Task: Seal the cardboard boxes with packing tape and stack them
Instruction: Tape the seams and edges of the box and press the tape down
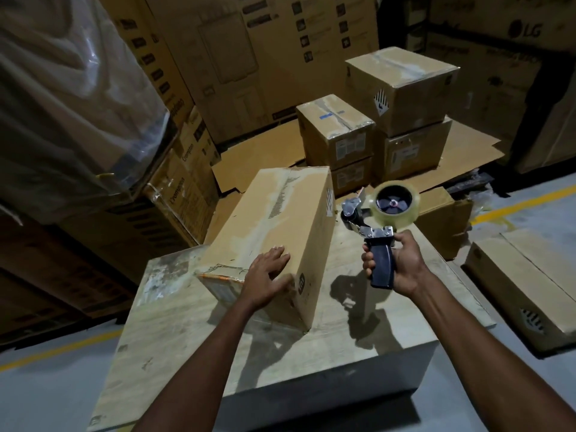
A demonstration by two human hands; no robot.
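A long cardboard box point(280, 219) lies on a low worn table point(193, 332), running away from me, with a strip of clear tape along its top. My left hand point(268, 275) rests flat on the box's near end, fingers straight. My right hand point(397, 263) grips the dark handle of a tape dispenser point(380, 219), held upright above the table just right of the box. A roll of clear tape sits on the dispenser. Beyond the table stand two stacks of taped boxes, a lower one point(336, 132) and a taller one point(402, 88).
Tall printed cartons point(249, 57) wall the back and left. A plastic-wrapped stack point(62, 88) looms at the upper left. Flattened cardboard point(255, 157) covers the floor behind the table. A box point(526, 285) lies on the floor at the right. A yellow line point(523, 204) marks the grey floor.
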